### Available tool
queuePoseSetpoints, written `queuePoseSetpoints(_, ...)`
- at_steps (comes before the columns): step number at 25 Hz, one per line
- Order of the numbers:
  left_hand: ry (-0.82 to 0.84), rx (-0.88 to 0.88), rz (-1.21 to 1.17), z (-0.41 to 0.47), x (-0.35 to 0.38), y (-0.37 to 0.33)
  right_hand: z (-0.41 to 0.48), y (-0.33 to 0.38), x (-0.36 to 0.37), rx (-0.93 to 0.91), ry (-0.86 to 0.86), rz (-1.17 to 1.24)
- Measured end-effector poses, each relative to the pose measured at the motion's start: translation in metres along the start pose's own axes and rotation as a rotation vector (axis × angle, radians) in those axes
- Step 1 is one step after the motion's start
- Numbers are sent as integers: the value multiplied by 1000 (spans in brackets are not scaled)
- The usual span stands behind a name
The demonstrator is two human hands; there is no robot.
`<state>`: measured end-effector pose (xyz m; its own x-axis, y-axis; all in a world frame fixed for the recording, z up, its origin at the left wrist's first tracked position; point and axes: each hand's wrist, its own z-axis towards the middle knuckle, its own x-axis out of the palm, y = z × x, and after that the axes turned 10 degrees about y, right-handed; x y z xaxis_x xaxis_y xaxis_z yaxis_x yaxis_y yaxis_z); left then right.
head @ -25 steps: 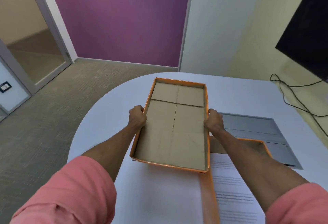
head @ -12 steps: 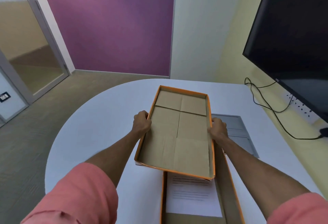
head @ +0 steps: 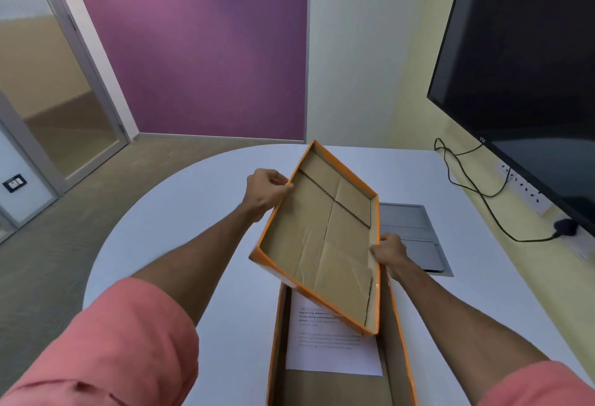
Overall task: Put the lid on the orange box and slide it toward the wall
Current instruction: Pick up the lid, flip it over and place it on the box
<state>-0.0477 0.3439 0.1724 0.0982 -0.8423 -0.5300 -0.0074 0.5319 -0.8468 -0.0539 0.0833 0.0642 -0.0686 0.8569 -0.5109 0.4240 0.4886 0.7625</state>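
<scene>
Beyond the hands, a grey floor-box panel (head: 410, 235) sits flush in the white table (head: 180, 212), cables (head: 467, 180) trailing under the dark screen (head: 528, 67). Lid (head: 322, 238) held tilted, open side up, over the orange box (head: 396, 341) with paper (head: 331, 347) inside; left hand (head: 265, 191) and right hand (head: 388, 252) pinch opposite rims. Purple wall (head: 209, 45) ahead.

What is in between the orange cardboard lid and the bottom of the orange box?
In the head view, a white printed paper sheet lies inside the orange box, under the raised orange lid.
</scene>
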Motion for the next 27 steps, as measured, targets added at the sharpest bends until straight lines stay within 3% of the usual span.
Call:
queuePoseSetpoints(5,-69,93,16,6,-5,-45,-12,49,1,-137,-24,-63)
queuePoseSetpoints(8,-91,135,50,3,6,-65,-23,112,-3,-294,63,188)
queuePoseSetpoints(13,-71,178,98,-4,33,-82,-34,179,-14,-258,272,494)
queuePoseSetpoints(16,-11,215,80,-9,42,-85,-40,182,-19,-238,203,464)
queuePoseSetpoints(19,166,269,-1,-13,42,-77,-38,175,-24,-221,108,434)
queuePoseSetpoints(22,261,131,-116,-14,40,-46,-37,166,-33,-222,98,466)
queuePoseSetpoints(27,269,-293,-17,-15,43,17,-43,154,-53,-232,176,608)
